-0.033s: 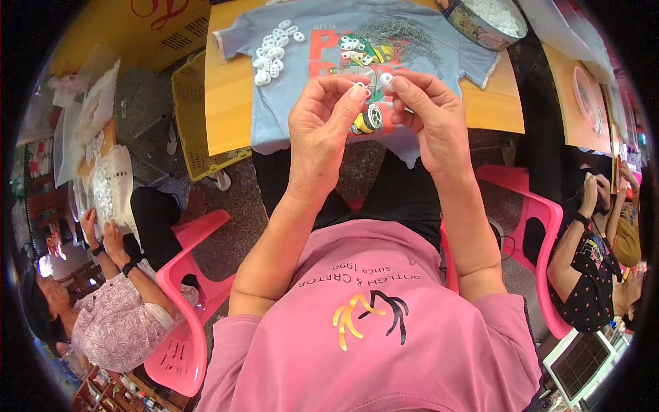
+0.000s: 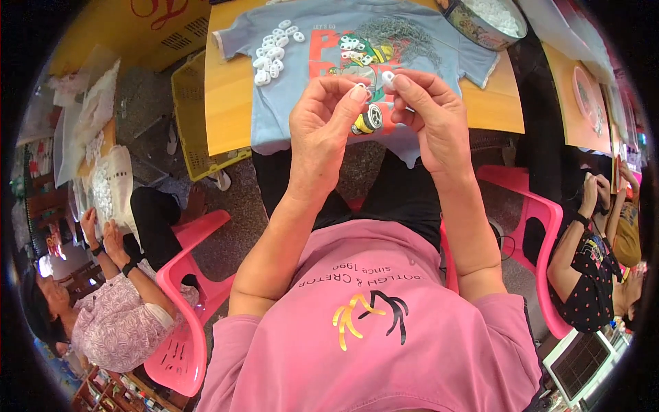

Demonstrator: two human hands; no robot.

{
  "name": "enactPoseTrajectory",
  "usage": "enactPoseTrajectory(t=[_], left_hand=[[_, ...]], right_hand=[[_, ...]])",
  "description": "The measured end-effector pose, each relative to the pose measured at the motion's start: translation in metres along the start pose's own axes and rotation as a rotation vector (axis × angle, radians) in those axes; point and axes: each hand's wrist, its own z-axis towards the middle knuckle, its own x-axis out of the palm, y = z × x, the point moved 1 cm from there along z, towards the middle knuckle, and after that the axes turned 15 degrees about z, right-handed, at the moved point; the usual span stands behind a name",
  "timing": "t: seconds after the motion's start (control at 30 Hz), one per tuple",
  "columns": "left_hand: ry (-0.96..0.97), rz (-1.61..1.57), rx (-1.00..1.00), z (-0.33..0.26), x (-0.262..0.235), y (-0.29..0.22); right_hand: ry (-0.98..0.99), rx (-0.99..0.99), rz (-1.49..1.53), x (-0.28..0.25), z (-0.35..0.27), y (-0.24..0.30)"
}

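Note:
Both my hands are raised over the near part of a grey-blue T-shirt spread on a table. My left hand [image 2: 321,127] pinches a small white plastic piece [image 2: 362,86] between thumb and forefinger, mostly hidden by the fingertips. Close to its right, my right hand [image 2: 434,117] grips another white piece [image 2: 388,79], rounded and with a hole. A small gap separates the two pieces. On the shirt [image 2: 274,113], to the left, lies a loose group of white oval pieces [image 2: 272,53] with holes. Several more white pieces [image 2: 353,45] rest near the middle, beside a heap of small grey metal parts [image 2: 405,38].
A round tin [image 2: 489,22] of white pieces stands at the far right of the table [image 2: 226,103]. A yellow crate [image 2: 192,117] is left of it. People sit on both sides on pink chairs [image 2: 189,343]; the left person's hands [image 2: 106,237] are near a white pile [image 2: 103,192].
My right hand and its white piece have shifted very slightly right and away from the left hand. The left hand looks almost unmoved.

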Motion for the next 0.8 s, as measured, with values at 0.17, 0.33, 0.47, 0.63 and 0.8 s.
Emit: enactPoseTrajectory(t=[0.17,0.33,0.47,0.63,0.8], left_hand=[[0.006,0.033,-0.026,-0.002,0.003,0.003],[0.019,0.088,-0.048,-0.001,0.003,0.001],[0.008,0.087,-0.043,-0.001,0.002,0.002],[-0.019,0.109,-0.030,-0.003,0.004,0.003],[-0.030,0.100,-0.037,-0.007,0.006,0.000]], right_hand=[[-0.016,-0.071,-0.015,0.006,-0.003,0.001],[-0.012,-0.104,-0.098,0.009,-0.006,0.001],[0.012,-0.148,-0.163,0.009,-0.006,0.000],[0.027,-0.246,-0.241,0.014,-0.008,-0.003],[0.033,-0.320,-0.324,0.017,-0.011,-0.004]])
